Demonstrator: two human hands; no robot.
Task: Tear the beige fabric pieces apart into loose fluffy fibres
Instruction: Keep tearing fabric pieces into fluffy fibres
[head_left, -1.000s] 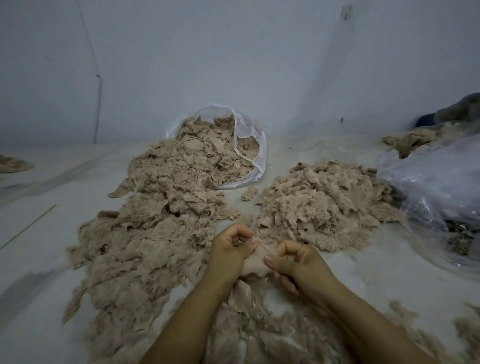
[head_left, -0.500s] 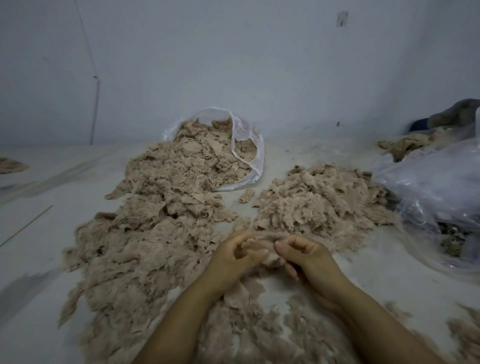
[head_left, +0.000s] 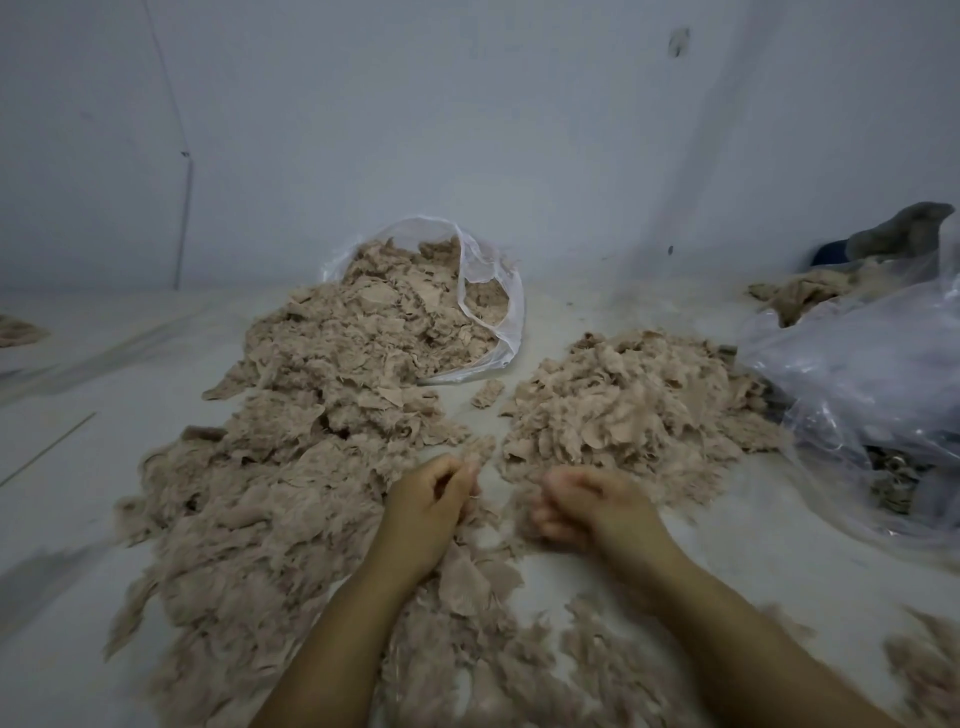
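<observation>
Hands just pulled apart at lower centre, left hand (head_left: 434, 499) pinching a fabric tuft (head_left: 475, 451), right hand (head_left: 576, 506) blurred, grip unclear, piece torn

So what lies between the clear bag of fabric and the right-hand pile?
In the head view, one small loose fabric scrap lies on the pale floor between the clear bag and the right-hand pile; otherwise the stretch is bare.
</observation>
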